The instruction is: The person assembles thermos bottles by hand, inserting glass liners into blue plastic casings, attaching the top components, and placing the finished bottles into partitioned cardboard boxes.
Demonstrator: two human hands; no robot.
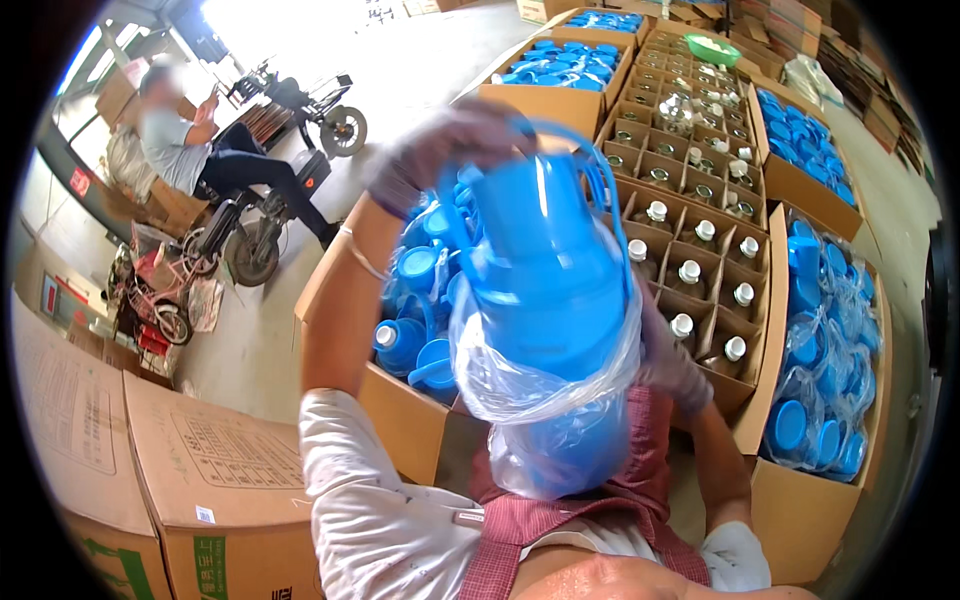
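Upright in front of my body is a blue plastic thermos casing (pixel 545 260) with blue loop handles about its upper part. A crumpled clear plastic bag (pixel 545 405) is gathered round its middle and covers the lower part. My left hand (pixel 455 150), in a dark glove and smeared by motion, is closed over the casing's top edge and handle. Low on the right side, my gloved right hand (pixel 672 360) grips the casing through the bag; some of its fingers are hidden. Just left of the casing, an open carton (pixel 405 425) holds several blue thermos parts (pixel 418 265).
To the right, a divided carton (pixel 735 395) holds bottles with white caps (pixel 690 271). Cartons of bagged blue parts (pixel 825 350) flank it. A green bowl (pixel 712 50) sits farther back. Closed cartons (pixel 225 450) stand lower left. Beyond, a person (pixel 180 135) sits by parked bikes (pixel 255 240).
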